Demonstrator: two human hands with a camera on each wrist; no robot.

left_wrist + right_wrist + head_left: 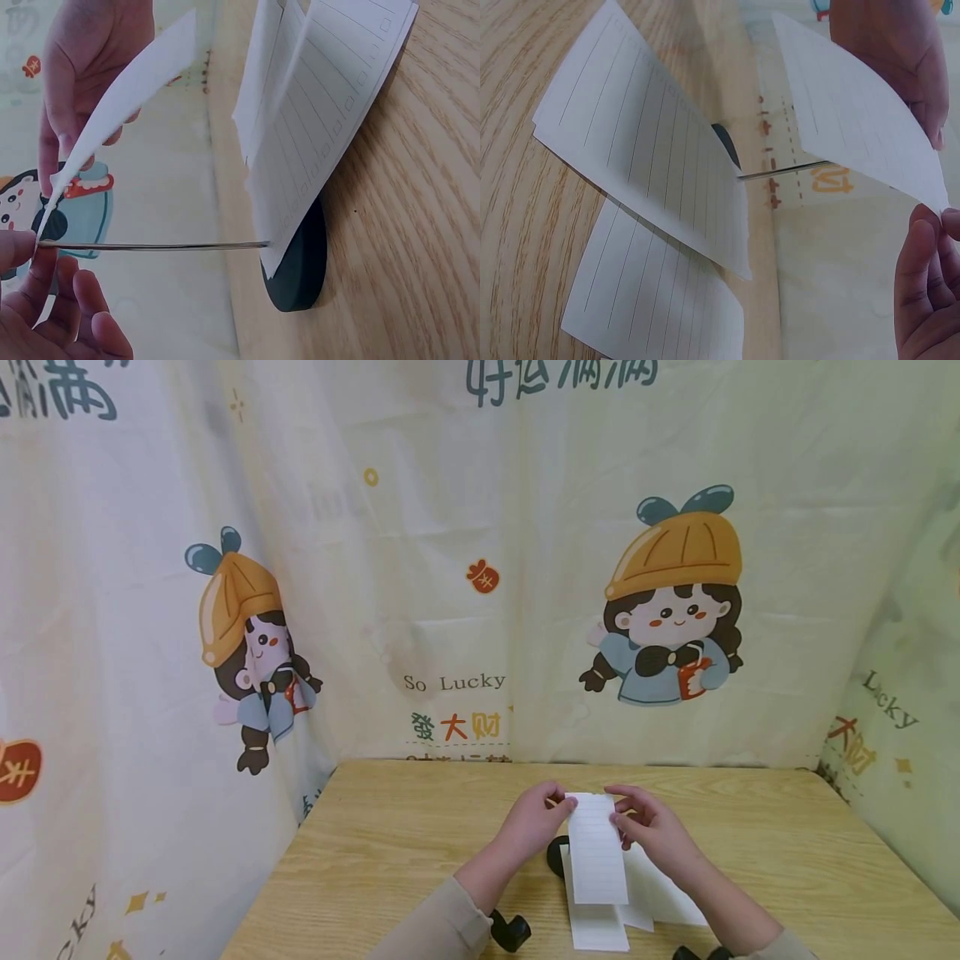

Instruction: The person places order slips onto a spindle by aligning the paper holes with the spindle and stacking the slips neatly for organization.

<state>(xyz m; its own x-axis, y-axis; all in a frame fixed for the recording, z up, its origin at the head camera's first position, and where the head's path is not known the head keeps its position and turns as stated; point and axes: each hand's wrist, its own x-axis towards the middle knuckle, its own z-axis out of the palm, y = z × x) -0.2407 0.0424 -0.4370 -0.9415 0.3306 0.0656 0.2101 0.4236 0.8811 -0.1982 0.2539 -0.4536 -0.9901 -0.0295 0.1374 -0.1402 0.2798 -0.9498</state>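
Sleeves: beige [442, 922], one on each of the person's forearms, at the near edge.
Lower sheets: lined white paper [598, 935], threaded on the rod low down, fanned out to the near side and right.
Base: black and rounded [556, 858], on the table [390, 843], partly hidden by the paper.
Rod: thin metal [157, 246], upright from the base.
Held sheet: lined white slip [597, 860], above the lower sheets, its far edge at the rod's top; whether pierced cannot be told.
Left hand: pinches the slip's far left corner between thumb and finger [534, 820].
Right hand: pinches the far right corner [654, 828].
Backdrop: pale cloth [420, 627] behind the table, printed with cartoon figures [675, 602] in orange caps.
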